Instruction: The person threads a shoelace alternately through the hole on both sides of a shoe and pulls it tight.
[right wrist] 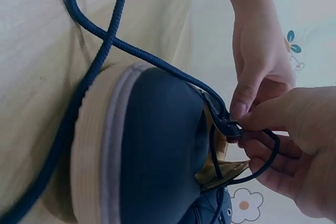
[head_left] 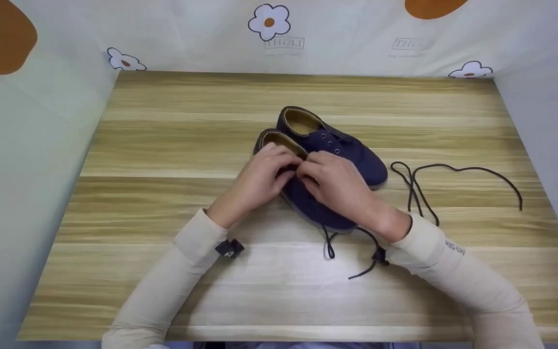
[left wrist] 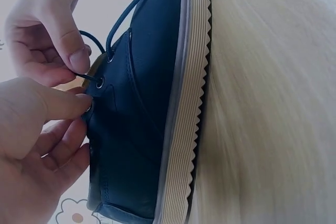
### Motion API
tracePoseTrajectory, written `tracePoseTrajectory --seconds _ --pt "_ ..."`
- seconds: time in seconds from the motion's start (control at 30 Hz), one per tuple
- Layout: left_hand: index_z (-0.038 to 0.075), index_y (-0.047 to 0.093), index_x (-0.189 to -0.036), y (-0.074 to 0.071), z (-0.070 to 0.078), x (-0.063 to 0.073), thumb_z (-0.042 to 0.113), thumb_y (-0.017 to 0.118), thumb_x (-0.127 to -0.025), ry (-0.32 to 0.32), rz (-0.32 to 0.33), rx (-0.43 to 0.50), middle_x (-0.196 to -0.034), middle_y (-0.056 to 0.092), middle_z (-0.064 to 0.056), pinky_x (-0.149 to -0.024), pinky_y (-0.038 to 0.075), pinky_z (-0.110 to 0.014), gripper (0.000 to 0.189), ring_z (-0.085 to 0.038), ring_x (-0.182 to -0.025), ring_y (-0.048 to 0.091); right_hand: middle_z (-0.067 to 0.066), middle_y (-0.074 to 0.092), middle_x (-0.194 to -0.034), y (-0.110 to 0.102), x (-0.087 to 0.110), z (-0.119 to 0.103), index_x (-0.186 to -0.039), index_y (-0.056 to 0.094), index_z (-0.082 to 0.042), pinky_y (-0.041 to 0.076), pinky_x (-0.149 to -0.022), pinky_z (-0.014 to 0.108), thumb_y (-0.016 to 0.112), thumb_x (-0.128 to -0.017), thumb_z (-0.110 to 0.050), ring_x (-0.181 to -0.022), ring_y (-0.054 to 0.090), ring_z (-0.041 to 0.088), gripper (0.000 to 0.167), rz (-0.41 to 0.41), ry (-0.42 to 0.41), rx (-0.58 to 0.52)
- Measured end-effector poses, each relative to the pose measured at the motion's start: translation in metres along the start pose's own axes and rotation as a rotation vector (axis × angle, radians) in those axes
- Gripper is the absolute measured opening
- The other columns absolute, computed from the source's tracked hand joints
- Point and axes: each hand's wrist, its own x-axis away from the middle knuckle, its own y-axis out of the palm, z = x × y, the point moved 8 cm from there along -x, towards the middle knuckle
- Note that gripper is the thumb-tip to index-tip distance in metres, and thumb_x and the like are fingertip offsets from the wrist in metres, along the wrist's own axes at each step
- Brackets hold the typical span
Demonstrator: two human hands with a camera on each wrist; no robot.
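Two dark navy lace-up shoes stand side by side on the table, toes pointing to the lower right. Both hands meet over the eyelets of the nearer shoe [head_left: 308,203]. With thumb and fingers, my left hand [head_left: 259,177] pinches the eyelet edge of that shoe. Close against it, my right hand [head_left: 334,182] pinches a dark shoelace [right wrist: 276,148] at an eyelet [left wrist: 100,82]. In the right wrist view the lace bows out in a loop beside the fingers. Its loose length trails past the toe onto the table. Fingers cover part of the opening in the head view.
Behind lies the other shoe [head_left: 366,162], touching the nearer one. A second dark lace [head_left: 458,169] lies loosely curved on the wooden table [head_left: 162,203] at right. Patterned cloth [head_left: 201,39] hangs along the back edge. Small black devices [head_left: 229,248] sit at the wrists.
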Motion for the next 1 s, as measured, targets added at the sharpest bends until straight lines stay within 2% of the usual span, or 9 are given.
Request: tracePoseTrajectory --seconds 0.23,0.43,0.6,0.7,0.8,0.9,1.0 --pt "0.008 0.073 -0.11 0.0 -0.002 0.001 0.006 0.067 -0.089 -0.021 0.008 0.018 -0.11 0.071 -0.004 -0.092 0.05 -0.034 0.022 -0.022 -0.101 0.058 0.002 0.068 -0.093 0.008 0.002 -0.002 -0.092 0.072 -0.01 0.055 -0.078 0.032 0.068 -0.088 -0.008 -0.087 0.064 0.019 0.006 0.017 0.029 -0.034" --pt "0.009 0.073 -0.11 -0.001 -0.004 0.002 0.007 0.069 -0.088 -0.051 0.016 0.061 -0.11 0.072 -0.003 -0.092 0.049 -0.035 0.022 -0.022 -0.102 0.058 0.003 0.067 -0.091 0.006 0.003 -0.003 -0.09 0.071 -0.009 0.054 -0.077 0.033 0.068 -0.086 -0.006 -0.085 0.063 0.02 0.006 0.068 0.04 -0.041" --pt "0.008 0.073 -0.109 -0.002 -0.005 0.002 0.006 0.07 -0.088 -0.056 0.017 0.084 -0.108 0.072 -0.004 -0.091 0.049 -0.035 0.022 -0.022 -0.1 0.059 0.003 0.067 -0.092 0.013 0.004 -0.006 -0.091 0.071 -0.009 0.055 -0.079 0.033 0.068 -0.086 -0.006 -0.088 0.065 0.02 0.006 0.037 0.023 -0.031" --pt "0.008 0.073 -0.11 -0.002 -0.005 0.003 0.005 0.07 -0.087 -0.054 0.013 0.099 -0.108 0.072 -0.004 -0.09 0.049 -0.034 0.023 -0.022 -0.099 0.059 0.003 0.068 -0.094 0.014 0.005 -0.004 -0.093 0.072 -0.009 0.055 -0.08 0.033 0.071 -0.086 -0.009 -0.089 0.065 0.02 0.007 0.05 0.029 -0.053" --pt "0.008 0.072 -0.111 -0.003 -0.005 0.004 0.005 0.07 -0.086 -0.056 0.01 0.11 -0.109 0.071 -0.004 -0.092 0.049 -0.034 0.025 -0.021 -0.1 0.059 0.003 0.069 -0.094 0.01 0.008 0.001 -0.098 0.072 -0.01 0.054 -0.077 0.031 0.071 -0.089 -0.015 -0.085 0.064 0.017 0.01 0.083 0.058 -0.138" --pt "0.008 0.072 -0.11 -0.003 -0.005 0.005 0.005 0.071 -0.086 -0.055 0.01 0.12 -0.109 0.071 -0.004 -0.092 0.05 -0.033 0.025 -0.021 -0.1 0.059 0.004 0.069 -0.096 0.005 0.01 0.011 -0.102 0.07 -0.009 0.053 -0.075 0.028 0.065 -0.094 -0.018 -0.083 0.063 0.014 0.012 0.117 0.127 -0.231" --pt "0.008 0.071 -0.109 -0.003 -0.005 0.006 0.006 0.074 -0.085 -0.052 0.007 0.129 -0.108 0.071 -0.004 -0.091 0.05 -0.033 0.024 -0.021 -0.099 0.059 0.004 0.066 -0.097 0.001 0.009 0.021 -0.101 0.071 -0.008 0.051 -0.075 0.029 0.061 -0.096 -0.013 -0.084 0.061 0.014 0.011 0.118 0.198 -0.239"
